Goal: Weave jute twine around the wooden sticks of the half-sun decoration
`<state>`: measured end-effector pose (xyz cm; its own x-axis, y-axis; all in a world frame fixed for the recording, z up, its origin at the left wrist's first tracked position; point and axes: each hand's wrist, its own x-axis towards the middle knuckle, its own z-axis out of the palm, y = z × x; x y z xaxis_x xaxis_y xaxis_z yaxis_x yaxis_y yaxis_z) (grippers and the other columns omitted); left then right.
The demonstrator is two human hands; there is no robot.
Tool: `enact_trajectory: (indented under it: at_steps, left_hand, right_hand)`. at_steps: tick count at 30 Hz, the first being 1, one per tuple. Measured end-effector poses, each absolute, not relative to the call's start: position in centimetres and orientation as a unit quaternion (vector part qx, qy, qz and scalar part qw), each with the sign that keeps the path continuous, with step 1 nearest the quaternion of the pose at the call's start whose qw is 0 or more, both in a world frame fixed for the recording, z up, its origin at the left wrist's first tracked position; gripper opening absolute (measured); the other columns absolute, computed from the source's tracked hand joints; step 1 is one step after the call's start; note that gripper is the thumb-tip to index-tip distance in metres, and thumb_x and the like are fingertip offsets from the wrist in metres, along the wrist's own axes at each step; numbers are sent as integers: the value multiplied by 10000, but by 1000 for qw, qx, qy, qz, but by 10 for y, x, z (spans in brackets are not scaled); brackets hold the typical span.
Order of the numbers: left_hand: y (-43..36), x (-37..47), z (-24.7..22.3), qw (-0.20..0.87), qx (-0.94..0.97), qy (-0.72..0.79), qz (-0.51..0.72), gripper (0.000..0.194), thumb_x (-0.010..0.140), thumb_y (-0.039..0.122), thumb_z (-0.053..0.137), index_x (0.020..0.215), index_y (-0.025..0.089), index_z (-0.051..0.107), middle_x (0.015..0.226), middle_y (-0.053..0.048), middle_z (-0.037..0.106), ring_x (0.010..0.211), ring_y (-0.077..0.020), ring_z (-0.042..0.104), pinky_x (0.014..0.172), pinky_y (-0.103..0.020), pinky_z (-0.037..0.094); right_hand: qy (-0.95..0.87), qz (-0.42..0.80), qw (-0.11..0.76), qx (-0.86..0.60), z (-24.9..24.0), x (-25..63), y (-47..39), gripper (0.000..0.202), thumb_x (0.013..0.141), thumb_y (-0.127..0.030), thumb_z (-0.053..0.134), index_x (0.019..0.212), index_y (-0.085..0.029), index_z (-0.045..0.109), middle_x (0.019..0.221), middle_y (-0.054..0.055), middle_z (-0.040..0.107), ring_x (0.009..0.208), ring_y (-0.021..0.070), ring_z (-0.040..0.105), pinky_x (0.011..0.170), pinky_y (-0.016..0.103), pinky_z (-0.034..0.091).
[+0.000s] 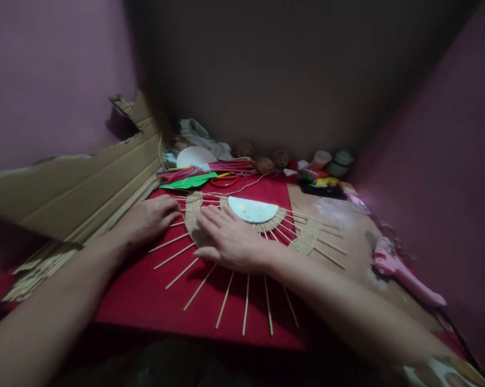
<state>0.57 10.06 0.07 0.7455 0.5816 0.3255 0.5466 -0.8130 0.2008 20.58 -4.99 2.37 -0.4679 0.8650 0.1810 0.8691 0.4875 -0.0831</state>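
Note:
A half-round woven fan shape lies on red cloth, its thin wooden sticks (223, 303) spreading outward. Tan twine is woven through them in an outer band (305, 237) and a small inner band. At its centre sits a pale blue half-circle piece (253, 209). My right hand (236, 239) rests flat over the left part of the weaving, fingers stretched out, covering some of it. By the outer band's left end, my left hand (156, 216) has its fingers curled together at the stick ends; what they pinch is hidden. A loose strand of twine (246, 187) trails behind the fan.
Red-handled scissors (225, 183), a green sheet (188, 181) and pink strips lie behind the fan. A pink glue gun (407, 271) rests on a brown board at right. Cardboard (85, 183) leans along the left wall. Small jars and round brown objects line the back.

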Motion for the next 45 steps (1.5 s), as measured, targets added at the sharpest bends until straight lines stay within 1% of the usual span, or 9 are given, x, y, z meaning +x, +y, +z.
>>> enact_trajectory:
  at_steps: [7,15,19,22,29,35,38,41,45]
  left_hand:
    - [101,9,-1,50,934,313,167,317,829,424,404,769,192,612,825,-96,670,760,-231,611,700,-339,463]
    - [101,10,-1,55,932,306,187,311,832,436,426,754,200,613,795,-73,675,735,-205,605,684,-310,464]
    - [101,10,0,60,932,307,181,294,822,423,440,757,202,623,801,-70,680,736,-204,609,695,-314,471]
    - [101,10,1,62,932,309,179,285,818,416,446,758,201,623,811,-67,679,747,-203,612,696,-309,475]
    - [98,10,1,58,929,324,171,298,823,418,427,763,195,616,799,-73,672,729,-205,611,675,-311,469]
    - [97,11,2,54,929,326,168,280,826,404,416,761,199,596,786,-58,659,723,-188,598,693,-291,467]
    - [96,12,3,54,929,331,155,301,827,407,397,774,189,596,801,-64,655,737,-190,594,711,-295,464]
    - [96,12,2,57,926,342,147,329,825,428,391,791,178,603,839,-83,658,778,-211,602,730,-313,462]
    - [97,11,1,72,924,346,149,356,827,454,392,810,172,608,857,-92,661,789,-221,608,735,-324,460]
  right_hand:
    - [-782,-24,53,-620,13,262,-61,913,881,-679,357,1474,6,248,1544,239,188,1446,328,141,1165,484,162]
    - [-760,11,150,-632,7,273,-62,892,875,-634,436,1489,-28,210,1525,235,274,1429,302,217,1125,470,262]
    - [-698,-29,260,-666,4,285,-62,588,856,-362,552,1353,-60,463,1247,195,558,1153,285,493,978,431,408]
    - [-695,-40,290,-657,1,287,-58,372,854,-239,534,1194,-107,605,1030,135,613,974,243,527,862,382,442]
    - [-702,-1,199,-684,16,277,-36,129,871,-211,568,914,-173,682,958,70,634,904,194,540,789,309,375]
    - [-703,-21,97,-704,26,267,-27,192,913,-201,472,909,-137,653,964,104,645,830,198,565,715,317,345]
    - [-745,36,74,-662,40,240,-49,189,899,-192,481,851,-128,652,873,101,653,737,175,557,632,289,338]
    - [-866,143,89,-471,58,198,-85,138,868,-205,537,819,-144,650,855,57,653,703,139,537,567,263,331]
    - [-932,144,97,-318,70,165,-113,272,902,-353,535,746,-169,662,802,32,642,735,159,540,651,300,384]
